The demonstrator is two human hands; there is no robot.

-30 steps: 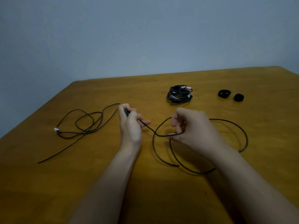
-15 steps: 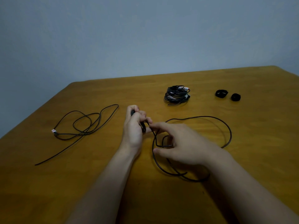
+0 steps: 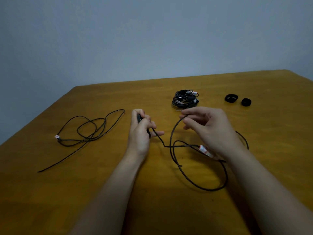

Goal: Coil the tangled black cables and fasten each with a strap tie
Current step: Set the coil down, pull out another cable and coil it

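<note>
Your left grip (image 3: 138, 133) is curled tight round one end of the black cable (image 3: 211, 190), little finger sticking out. Your right grip (image 3: 211, 131) is half open, with thumb and forefinger pinching the same cable, lifted off the tabletop (image 3: 169, 209). The cable's loop lies at 6 o'clock of that grip. A loose cable (image 3: 89, 131) lies at 9 o'clock of your left grip, a coiled bundle (image 3: 185, 100) at 12 and two strap ties (image 3: 231, 98) at 1.
</note>
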